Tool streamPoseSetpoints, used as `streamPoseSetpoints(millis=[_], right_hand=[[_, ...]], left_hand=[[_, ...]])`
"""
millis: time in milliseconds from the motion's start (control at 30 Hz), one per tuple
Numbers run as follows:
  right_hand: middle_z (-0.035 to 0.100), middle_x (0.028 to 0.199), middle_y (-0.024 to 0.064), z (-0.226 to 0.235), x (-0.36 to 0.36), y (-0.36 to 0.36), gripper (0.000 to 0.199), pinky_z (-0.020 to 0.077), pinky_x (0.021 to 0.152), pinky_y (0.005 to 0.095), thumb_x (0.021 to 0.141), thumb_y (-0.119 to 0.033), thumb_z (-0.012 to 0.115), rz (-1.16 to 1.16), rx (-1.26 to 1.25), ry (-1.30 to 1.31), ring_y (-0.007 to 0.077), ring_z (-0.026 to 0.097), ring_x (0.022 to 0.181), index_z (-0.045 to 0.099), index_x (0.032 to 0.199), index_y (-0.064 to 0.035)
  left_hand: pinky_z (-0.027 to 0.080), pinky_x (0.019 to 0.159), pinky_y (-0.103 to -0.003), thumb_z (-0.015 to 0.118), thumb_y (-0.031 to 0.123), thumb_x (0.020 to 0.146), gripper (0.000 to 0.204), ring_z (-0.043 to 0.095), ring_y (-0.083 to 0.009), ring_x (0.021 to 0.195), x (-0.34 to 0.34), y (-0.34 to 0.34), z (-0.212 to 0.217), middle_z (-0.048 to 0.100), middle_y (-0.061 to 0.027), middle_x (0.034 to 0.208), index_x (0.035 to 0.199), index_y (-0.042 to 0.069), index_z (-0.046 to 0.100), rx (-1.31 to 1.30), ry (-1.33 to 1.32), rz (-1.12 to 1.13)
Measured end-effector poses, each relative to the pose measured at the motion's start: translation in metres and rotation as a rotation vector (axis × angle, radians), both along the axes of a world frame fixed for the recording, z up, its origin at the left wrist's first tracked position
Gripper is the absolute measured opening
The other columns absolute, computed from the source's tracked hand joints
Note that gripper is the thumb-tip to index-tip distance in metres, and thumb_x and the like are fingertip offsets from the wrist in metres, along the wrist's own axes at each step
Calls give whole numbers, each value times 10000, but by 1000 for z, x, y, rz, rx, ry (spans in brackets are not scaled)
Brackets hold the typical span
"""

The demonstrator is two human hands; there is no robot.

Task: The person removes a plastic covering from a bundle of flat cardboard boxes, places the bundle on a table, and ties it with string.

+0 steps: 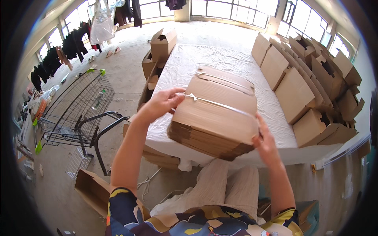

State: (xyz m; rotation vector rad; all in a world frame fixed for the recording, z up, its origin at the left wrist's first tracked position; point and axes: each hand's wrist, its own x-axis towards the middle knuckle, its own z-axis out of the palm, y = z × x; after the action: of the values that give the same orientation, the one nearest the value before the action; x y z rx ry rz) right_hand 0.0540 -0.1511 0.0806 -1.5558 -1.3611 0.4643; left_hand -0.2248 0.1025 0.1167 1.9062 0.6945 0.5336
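Note:
Between my hands is a brown cardboard box (218,122), tilted over the near edge of a table (212,55) with a white cloth cover. White string (226,106) runs across its top, knotted near the left side. My left hand (163,103) grips the box's left edge beside the knot, fingertips close to the string. On the opposite side, my right hand (266,141) holds the right edge near the front corner, its fingers partly hidden. Darker brown tape shows along the box's near face. The underside is out of sight.
Many cardboard boxes (293,94) line the table's right side, several with raised flaps. More boxes (163,46) stand along its left side. A wire shopping cart (80,104) is on the floor at left, near an open carton (90,188). Dark clothes (75,47) hang farther back.

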Motion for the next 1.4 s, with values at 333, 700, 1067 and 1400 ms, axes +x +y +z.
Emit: streamPoseSetpoints(millis=[333, 700, 1067, 1400], right_hand=[[637, 1291, 195, 21, 92, 64, 498, 428, 1038, 352, 864, -353, 741, -51, -167, -6, 260, 598, 1203, 668, 1263, -63], [720, 1104, 143, 68, -16, 124, 300, 573, 820, 330, 893, -159, 699, 94, -49, -399, 200, 705, 921, 706, 1165, -31], [740, 971, 145, 25, -5, 143, 244, 538, 827, 338, 868, -160, 682, 93, 111, -104, 216, 689, 870, 741, 1058, -19], [745, 948, 153, 18, 1, 146, 238, 539, 830, 342, 855, -170, 682, 97, 161, -77, 222, 699, 862, 750, 1029, -22]], left_hand=[[529, 822, -248, 660, 16, 924, 392, 667, -123, 941, 5, -82, -33, 662, -82, 1086, 1308, 3, 577, 24, -229, -4], [536, 697, -289, 688, -38, 827, 132, 655, -176, 804, 40, -45, 9, 641, -72, 890, 950, 4, 709, 647, -95, -99], [515, 708, -400, 688, 48, 817, 70, 637, -300, 801, 62, -52, 34, 605, -102, 828, 796, 18, 629, 1075, 230, -229], [516, 698, -415, 605, 4, 801, 44, 640, -322, 783, 77, -56, 42, 620, -133, 818, 768, 1, 577, 1074, 377, -304]])
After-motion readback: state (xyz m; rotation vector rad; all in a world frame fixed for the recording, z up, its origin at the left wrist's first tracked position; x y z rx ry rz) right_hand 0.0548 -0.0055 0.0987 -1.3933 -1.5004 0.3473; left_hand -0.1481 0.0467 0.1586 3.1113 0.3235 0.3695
